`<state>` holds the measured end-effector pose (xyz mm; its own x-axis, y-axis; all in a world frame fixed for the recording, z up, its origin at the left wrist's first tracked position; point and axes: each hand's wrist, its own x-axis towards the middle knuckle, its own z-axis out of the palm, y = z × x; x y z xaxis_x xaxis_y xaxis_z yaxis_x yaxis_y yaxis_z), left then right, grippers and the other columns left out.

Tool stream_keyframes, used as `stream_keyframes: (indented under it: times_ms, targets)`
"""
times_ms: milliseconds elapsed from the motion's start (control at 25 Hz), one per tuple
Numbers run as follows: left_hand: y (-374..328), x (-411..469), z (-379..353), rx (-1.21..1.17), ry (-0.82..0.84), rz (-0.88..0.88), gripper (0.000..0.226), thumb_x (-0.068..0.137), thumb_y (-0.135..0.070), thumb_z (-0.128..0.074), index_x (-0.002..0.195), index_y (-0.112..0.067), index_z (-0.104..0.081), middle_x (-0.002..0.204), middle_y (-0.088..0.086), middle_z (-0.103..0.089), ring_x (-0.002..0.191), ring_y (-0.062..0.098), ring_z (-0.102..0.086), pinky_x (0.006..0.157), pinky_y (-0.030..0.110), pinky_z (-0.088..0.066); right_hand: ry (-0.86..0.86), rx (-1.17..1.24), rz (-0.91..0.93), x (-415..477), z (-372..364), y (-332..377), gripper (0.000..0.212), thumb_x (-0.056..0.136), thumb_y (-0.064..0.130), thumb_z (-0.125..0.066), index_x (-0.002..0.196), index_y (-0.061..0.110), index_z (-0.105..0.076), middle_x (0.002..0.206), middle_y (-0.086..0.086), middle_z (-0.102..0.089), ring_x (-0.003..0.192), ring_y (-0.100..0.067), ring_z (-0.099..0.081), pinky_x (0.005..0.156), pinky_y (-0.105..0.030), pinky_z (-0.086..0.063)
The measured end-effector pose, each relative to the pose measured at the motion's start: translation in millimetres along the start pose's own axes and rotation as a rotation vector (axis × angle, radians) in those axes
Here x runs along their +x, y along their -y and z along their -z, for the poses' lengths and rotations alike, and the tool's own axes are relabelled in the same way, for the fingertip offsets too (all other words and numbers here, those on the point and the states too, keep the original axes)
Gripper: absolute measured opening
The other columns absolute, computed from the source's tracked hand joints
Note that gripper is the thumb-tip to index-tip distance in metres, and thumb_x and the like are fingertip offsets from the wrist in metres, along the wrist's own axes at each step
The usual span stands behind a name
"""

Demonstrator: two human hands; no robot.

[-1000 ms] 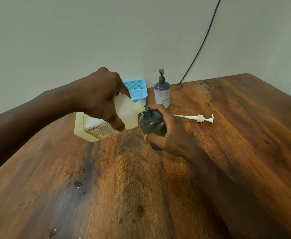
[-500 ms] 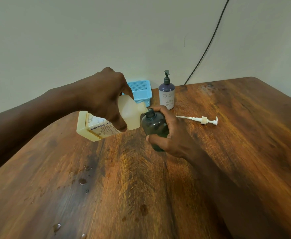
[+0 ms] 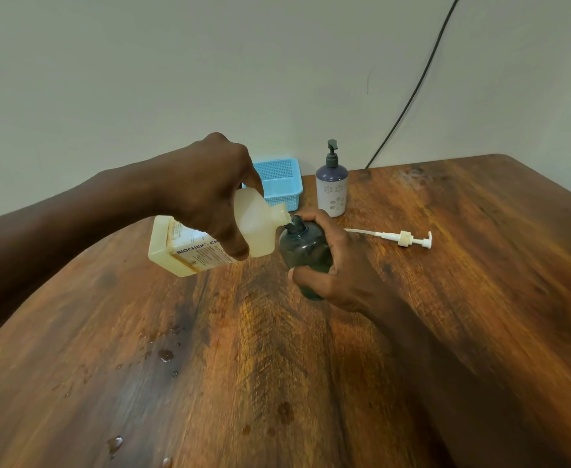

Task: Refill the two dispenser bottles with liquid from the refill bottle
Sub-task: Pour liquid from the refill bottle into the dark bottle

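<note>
My left hand (image 3: 209, 194) grips the cream refill bottle (image 3: 189, 248), tipped on its side with its spout against the open neck of the dark green dispenser bottle (image 3: 302, 255). My right hand (image 3: 341, 271) is wrapped round that green bottle, which stands on the wooden table (image 3: 480, 298). Its white pump (image 3: 402, 238) lies on the table to the right. A second dispenser bottle (image 3: 332, 190), purple and white with its pump on, stands behind.
A small blue basket (image 3: 282, 182) sits at the table's far edge, beside the wall. A black cable (image 3: 412, 89) runs down the wall to the table. Drops of liquid (image 3: 166, 354) lie on the near left of the table.
Both hands and both bottles keep the same pouring pose. Only the head camera has shifted slightly.
</note>
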<state>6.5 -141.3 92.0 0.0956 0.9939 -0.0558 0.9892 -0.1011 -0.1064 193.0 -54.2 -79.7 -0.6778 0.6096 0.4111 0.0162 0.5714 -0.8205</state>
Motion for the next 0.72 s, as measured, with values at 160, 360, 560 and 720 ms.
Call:
stream_keyframes:
  times_ms: [160,360,560,720]
  targets:
    - [0.0,0.5,-0.3,0.006,-0.007,-0.008,0.093,0.058,-0.061,-0.088,0.139,-0.023,-0.063,0.122,-0.007,-0.073,0.086,0.014,-0.074,0.079,0.021,-0.057,0.001,-0.010,0.003,0.0,-0.3,-0.4,0.071,0.073,0.033,-0.076,0.137,0.029,-0.046,0.116,0.024,-0.056,0.107,0.005,-0.057,0.080,-0.007,-0.049]
    - [1.7,0.0,-0.2,-0.001,-0.003,-0.008,0.091,0.058,-0.060,-0.089,0.139,-0.025,-0.063,0.124,-0.008,-0.072,0.087,0.013,-0.072,0.077,0.017,-0.053,0.003,-0.010,0.011,0.0,-0.7,-0.8,0.071,0.074,0.031,-0.076,0.137,0.030,-0.045,0.117,0.025,-0.055,0.107,0.005,-0.057,0.081,-0.008,-0.050]
    - [1.7,-1.6,-0.6,-0.022,0.003,-0.007,0.091,0.059,-0.057,-0.089,0.139,-0.025,-0.062,0.129,-0.010,-0.069,0.088,0.009,-0.069,0.072,0.006,-0.044,0.006,-0.012,0.013,-0.4,-2.4,-0.8,0.070,0.074,0.031,-0.076,0.136,0.035,-0.044,0.117,0.028,-0.055,0.107,0.006,-0.058,0.083,-0.009,-0.050]
    - [3.2,-3.2,-2.9,-0.012,0.007,-0.011,0.091,0.059,-0.060,-0.089,0.138,-0.024,-0.063,0.130,-0.009,-0.069,0.089,0.013,-0.071,0.075,0.012,-0.049,0.021,-0.001,0.010,-0.6,-3.5,-0.6,0.072,0.074,0.029,-0.076,0.138,0.032,-0.043,0.116,0.029,-0.054,0.105,0.013,-0.056,0.080,-0.005,-0.048]
